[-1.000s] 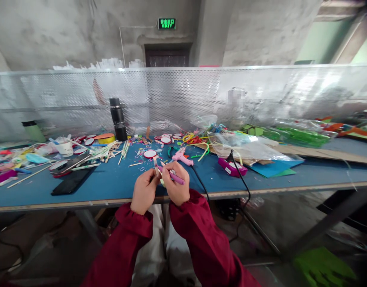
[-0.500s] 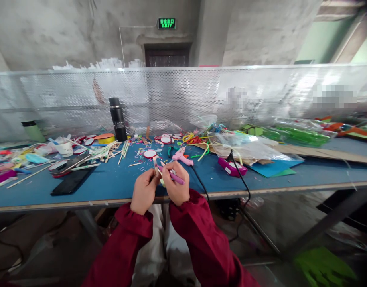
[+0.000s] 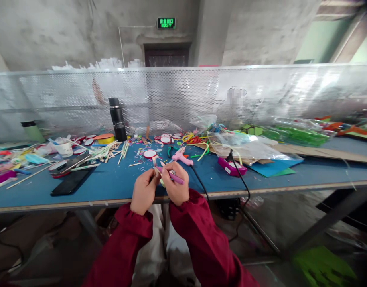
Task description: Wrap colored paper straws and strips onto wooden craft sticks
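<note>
Both my hands meet over the near edge of the blue table (image 3: pixel 111 187). My left hand (image 3: pixel 143 191) is closed, pinching a small pale wooden craft stick (image 3: pixel 155 166) that points up. My right hand (image 3: pixel 175 185) is closed round a purple pen (image 3: pixel 174 177), whose tip rests against the stick. Red sleeves cover both forearms. Just beyond my hands lies a pink glue gun (image 3: pixel 181 156) with a black cord.
A black phone (image 3: pixel 70 181) lies at left among sticks, cups and round red-rimmed discs (image 3: pixel 150 153). A black flask (image 3: pixel 117 118) stands at the back. A magenta box (image 3: pixel 232 166), plastic bags and green parts lie to the right. A perforated metal screen (image 3: pixel 183 95) backs the table.
</note>
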A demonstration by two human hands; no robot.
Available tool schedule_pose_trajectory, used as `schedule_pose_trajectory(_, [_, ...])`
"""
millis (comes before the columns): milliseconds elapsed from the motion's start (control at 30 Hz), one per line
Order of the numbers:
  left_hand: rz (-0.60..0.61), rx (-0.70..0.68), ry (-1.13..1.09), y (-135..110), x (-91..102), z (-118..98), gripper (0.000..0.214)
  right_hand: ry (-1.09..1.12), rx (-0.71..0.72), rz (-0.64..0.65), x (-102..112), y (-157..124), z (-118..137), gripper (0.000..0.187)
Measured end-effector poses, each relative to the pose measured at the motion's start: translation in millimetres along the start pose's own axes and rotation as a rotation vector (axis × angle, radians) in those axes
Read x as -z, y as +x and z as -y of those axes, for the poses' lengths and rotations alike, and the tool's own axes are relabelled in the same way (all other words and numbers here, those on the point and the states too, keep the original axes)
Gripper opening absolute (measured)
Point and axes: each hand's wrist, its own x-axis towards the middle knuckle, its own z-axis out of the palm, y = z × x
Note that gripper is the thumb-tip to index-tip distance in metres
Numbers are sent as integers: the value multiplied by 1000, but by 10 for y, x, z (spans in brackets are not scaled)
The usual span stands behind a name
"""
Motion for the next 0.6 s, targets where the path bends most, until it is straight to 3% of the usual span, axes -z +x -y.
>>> schedule_pose_trajectory(600, [3, 9, 20, 7, 4, -24, 33, 41, -88, -12, -24, 35, 6, 17])
